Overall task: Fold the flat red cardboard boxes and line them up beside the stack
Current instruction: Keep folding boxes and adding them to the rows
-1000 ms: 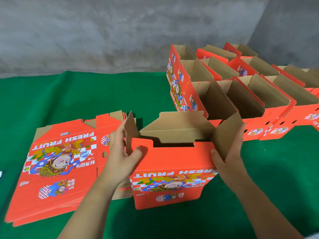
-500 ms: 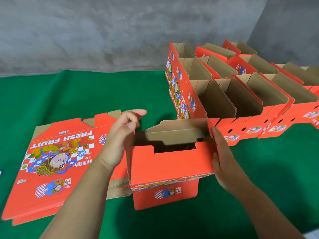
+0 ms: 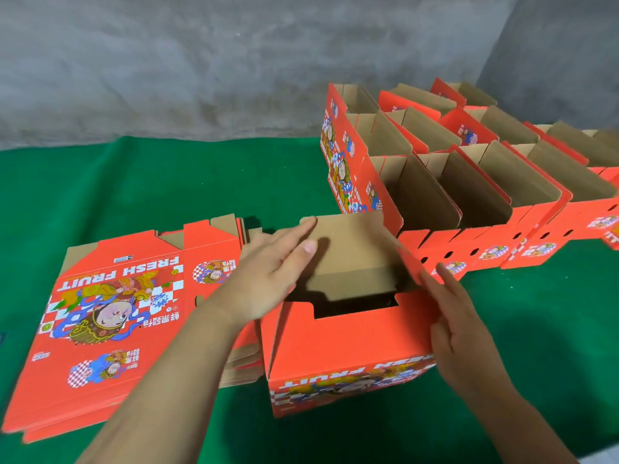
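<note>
Stack of flat red boxes (image 3: 110, 316) first: it lies on the green desk (image 3: 134, 182) to the outside of your left grip (image 3: 268, 279), printed face up, its long axis running away from you, and your left forearm crosses its near right corner.

Your left grip is spread flat, fingers straight, palm down on the brown inner flap (image 3: 348, 259) of the box being folded (image 3: 345, 349). It holds nothing; it only presses. That box stands directly between your two grips, its long axis running left to right across you, with its printed front turned toward you and upside down.

Your right grip (image 3: 449, 316) is open too, fingers straight, lying along the red end flap (image 3: 413, 266) at the box's right end. That flap leans inward over the opening, and it is the relation the coming move looks to depend on: the flap lies just inside your right fingers, and the brown flap under your left palm lies beyond it. My guess is that the right grip, being the nearer, pushes it in.

Beyond your right grip, the row of folded boxes (image 3: 469, 182) stands open-topped, close together, and its nearest box is just behind the one you are working on.

You cannot see inside the box: the opening is dark, so how the flaps tuck below is unclear. The row is cut off at the right edge.
</note>
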The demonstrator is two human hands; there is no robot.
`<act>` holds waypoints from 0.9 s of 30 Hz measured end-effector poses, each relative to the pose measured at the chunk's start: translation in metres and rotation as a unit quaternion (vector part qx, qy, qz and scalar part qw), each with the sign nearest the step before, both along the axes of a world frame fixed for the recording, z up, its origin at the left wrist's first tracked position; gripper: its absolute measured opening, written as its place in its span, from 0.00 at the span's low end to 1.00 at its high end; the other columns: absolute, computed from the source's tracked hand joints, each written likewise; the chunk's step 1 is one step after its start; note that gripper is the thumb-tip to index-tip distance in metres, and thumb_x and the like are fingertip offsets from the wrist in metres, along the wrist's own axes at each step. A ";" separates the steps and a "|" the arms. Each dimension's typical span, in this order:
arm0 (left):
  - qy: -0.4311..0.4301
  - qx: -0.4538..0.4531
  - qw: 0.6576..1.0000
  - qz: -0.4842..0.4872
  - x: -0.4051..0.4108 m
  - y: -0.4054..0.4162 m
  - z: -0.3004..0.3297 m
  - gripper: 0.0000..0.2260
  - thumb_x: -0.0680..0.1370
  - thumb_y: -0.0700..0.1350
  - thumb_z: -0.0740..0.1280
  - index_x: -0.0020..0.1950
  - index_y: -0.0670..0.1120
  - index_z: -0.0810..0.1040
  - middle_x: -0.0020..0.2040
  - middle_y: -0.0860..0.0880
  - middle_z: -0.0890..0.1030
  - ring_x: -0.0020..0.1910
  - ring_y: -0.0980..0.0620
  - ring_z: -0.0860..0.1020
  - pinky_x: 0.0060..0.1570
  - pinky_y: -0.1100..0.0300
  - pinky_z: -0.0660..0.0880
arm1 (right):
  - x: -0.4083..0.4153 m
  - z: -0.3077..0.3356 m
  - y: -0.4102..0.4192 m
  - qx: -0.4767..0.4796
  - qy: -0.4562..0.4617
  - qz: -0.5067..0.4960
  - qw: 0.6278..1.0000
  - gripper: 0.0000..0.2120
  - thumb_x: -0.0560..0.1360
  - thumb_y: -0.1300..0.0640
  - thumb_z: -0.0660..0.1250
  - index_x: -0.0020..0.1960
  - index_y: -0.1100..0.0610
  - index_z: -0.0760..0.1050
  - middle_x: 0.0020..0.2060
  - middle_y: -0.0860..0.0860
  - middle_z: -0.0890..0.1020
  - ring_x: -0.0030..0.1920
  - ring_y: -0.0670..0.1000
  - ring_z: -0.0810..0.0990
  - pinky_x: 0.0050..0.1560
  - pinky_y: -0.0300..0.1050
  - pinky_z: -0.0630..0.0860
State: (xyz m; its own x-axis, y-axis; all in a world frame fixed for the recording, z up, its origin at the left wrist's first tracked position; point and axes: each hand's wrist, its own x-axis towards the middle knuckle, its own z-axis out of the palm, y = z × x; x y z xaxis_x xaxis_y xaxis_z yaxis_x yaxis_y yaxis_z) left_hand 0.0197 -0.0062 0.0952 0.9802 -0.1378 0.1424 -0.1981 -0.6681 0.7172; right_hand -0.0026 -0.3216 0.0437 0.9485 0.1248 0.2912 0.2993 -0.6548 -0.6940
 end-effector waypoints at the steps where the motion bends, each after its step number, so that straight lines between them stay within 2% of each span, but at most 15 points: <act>1: 0.000 0.042 0.999 0.030 -0.001 -0.009 -0.005 0.36 0.77 0.73 0.45 0.83 0.62 0.60 0.63 0.66 0.75 0.69 0.48 0.68 0.71 0.53 0.60 | -0.001 -0.001 0.000 -0.008 -0.004 0.015 1.000 0.34 0.76 0.65 0.59 0.75 0.37 0.68 0.80 0.37 0.60 0.74 0.31 0.61 0.72 0.44 0.65; 3: -0.011 0.243 0.967 0.076 -0.003 -0.025 -0.020 0.41 0.76 0.75 0.43 0.86 0.57 0.46 0.66 0.52 0.72 0.65 0.43 0.70 0.67 0.48 0.64 | -0.001 -0.004 -0.002 -0.054 -0.005 0.039 0.998 0.25 0.77 0.52 0.62 0.74 0.44 0.72 0.80 0.40 0.62 0.74 0.41 0.65 0.74 0.46 0.62; 4: -0.022 0.300 0.950 0.091 -0.003 -0.029 -0.028 0.43 0.77 0.75 0.46 0.86 0.55 0.41 0.67 0.48 0.70 0.64 0.42 0.71 0.65 0.47 0.66 | 0.000 -0.004 -0.003 -0.090 0.002 0.049 0.995 0.26 0.76 0.45 0.62 0.74 0.45 0.73 0.80 0.41 0.62 0.73 0.45 0.65 0.74 0.47 0.61; 5: -0.035 0.289 0.951 0.101 -0.003 -0.031 -0.034 0.44 0.78 0.73 0.53 0.86 0.53 0.38 0.66 0.47 0.71 0.62 0.41 0.72 0.63 0.47 0.67 | 0.000 -0.005 -0.005 -0.119 0.014 0.054 0.991 0.26 0.76 0.41 0.63 0.73 0.45 0.74 0.79 0.40 0.63 0.72 0.46 0.65 0.74 0.47 0.59; 7: -0.073 0.139 0.982 0.108 0.000 -0.027 -0.040 0.45 0.80 0.65 0.65 0.86 0.50 0.42 0.59 0.47 0.77 0.57 0.42 0.75 0.59 0.45 0.70 | 0.006 -0.001 -0.007 -0.130 0.043 0.041 0.990 0.20 0.78 0.41 0.66 0.69 0.43 0.78 0.77 0.39 0.67 0.71 0.49 0.65 0.73 0.45 0.59; 9: -0.109 0.001 0.991 0.075 0.001 -0.022 -0.043 0.32 0.82 0.61 0.66 0.82 0.53 0.61 0.51 0.53 0.80 0.53 0.46 0.77 0.58 0.45 0.73 | 0.014 0.005 -0.006 -0.151 0.028 0.035 0.987 0.12 0.80 0.45 0.66 0.60 0.44 0.83 0.68 0.42 0.73 0.66 0.52 0.69 0.70 0.46 0.62; 11: -0.155 -0.071 0.985 0.024 -0.004 -0.019 -0.045 0.15 0.85 0.59 0.60 0.62 0.54 0.81 0.51 0.57 0.82 0.54 0.50 0.80 0.58 0.41 0.74 | 0.024 0.011 -0.001 -0.163 0.017 0.026 0.986 0.14 0.80 0.40 0.61 0.50 0.46 0.81 0.56 0.43 0.73 0.58 0.51 0.71 0.65 0.50 0.67; 12: -0.163 -0.103 0.981 0.005 -0.005 -0.018 -0.047 0.17 0.86 0.58 0.58 0.54 0.51 0.83 0.52 0.56 0.82 0.54 0.50 0.81 0.57 0.41 0.75 | 0.029 0.016 0.004 -0.126 0.033 0.006 0.991 0.17 0.80 0.36 0.59 0.48 0.47 0.78 0.53 0.44 0.72 0.56 0.51 0.71 0.64 0.52 0.68; 14: -0.141 -0.122 0.982 -0.010 -0.008 -0.017 -0.047 0.18 0.84 0.59 0.61 0.48 0.49 0.84 0.55 0.56 0.83 0.57 0.51 0.82 0.61 0.40 0.74 | 0.038 0.020 0.014 0.016 0.090 -0.040 0.995 0.21 0.76 0.30 0.56 0.55 0.44 0.74 0.56 0.42 0.70 0.62 0.49 0.71 0.69 0.52 0.66; 15: -0.124 -0.096 0.988 -0.010 -0.008 -0.015 -0.048 0.17 0.81 0.62 0.63 0.50 0.52 0.84 0.58 0.58 0.83 0.60 0.53 0.81 0.65 0.41 0.71 | 0.042 0.019 0.017 0.061 0.124 -0.047 0.989 0.24 0.74 0.28 0.57 0.63 0.42 0.71 0.61 0.42 0.68 0.66 0.47 0.69 0.71 0.50 0.64; 17: -0.072 0.040 0.996 -0.013 -0.008 -0.010 -0.048 0.21 0.74 0.70 0.64 0.60 0.61 0.82 0.64 0.64 0.80 0.65 0.56 0.76 0.69 0.45 0.64 | 0.048 0.017 0.018 0.032 0.181 -0.008 0.983 0.35 0.74 0.31 0.67 0.76 0.41 0.63 0.68 0.42 0.63 0.68 0.43 0.66 0.70 0.43 0.61; 19: -0.009 0.182 0.983 -0.020 -0.007 -0.010 -0.048 0.34 0.71 0.76 0.61 0.75 0.65 0.70 0.68 0.63 0.77 0.70 0.54 0.72 0.70 0.48 0.61 | 0.052 0.014 0.014 -0.061 0.205 0.025 0.977 0.39 0.72 0.37 0.74 0.77 0.40 0.60 0.67 0.42 0.63 0.64 0.43 0.69 0.65 0.43 0.65; 22: 0.048 0.312 0.948 0.040 -0.003 -0.026 -0.050 0.42 0.70 0.78 0.64 0.81 0.64 0.60 0.72 0.58 0.73 0.73 0.49 0.66 0.71 0.44 0.58 | 0.051 0.017 0.021 -0.196 0.194 -0.017 0.961 0.38 0.67 0.32 0.74 0.69 0.40 0.59 0.60 0.46 0.64 0.54 0.55 0.78 0.54 0.55 0.76; 25: 0.091 0.311 0.942 0.082 -0.004 -0.032 -0.055 0.41 0.70 0.77 0.67 0.79 0.64 0.63 0.72 0.57 0.72 0.72 0.46 0.64 0.68 0.43 0.66 | 0.048 0.017 0.034 -0.312 0.179 -0.046 0.932 0.38 0.70 0.28 0.69 0.70 0.46 0.56 0.61 0.50 0.64 0.53 0.61 0.81 0.51 0.62 0.80; 27: 0.078 0.224 0.969 0.075 -0.006 -0.027 -0.056 0.38 0.71 0.75 0.67 0.78 0.62 0.67 0.70 0.58 0.74 0.71 0.48 0.67 0.65 0.49 0.71 | 0.047 0.018 0.031 -0.273 0.195 -0.018 0.942 0.37 0.72 0.28 0.67 0.71 0.45 0.58 0.63 0.50 0.64 0.56 0.60 0.80 0.57 0.60 0.77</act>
State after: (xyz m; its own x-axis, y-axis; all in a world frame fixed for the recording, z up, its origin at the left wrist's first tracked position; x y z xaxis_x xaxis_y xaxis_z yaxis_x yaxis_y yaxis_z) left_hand 0.0139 -0.0330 0.0395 0.9988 -0.0054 -0.0491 0.0128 -0.9319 0.3624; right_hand 0.0439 -0.2903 0.0613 0.9766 0.1208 -0.1778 0.0624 -0.9510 -0.3029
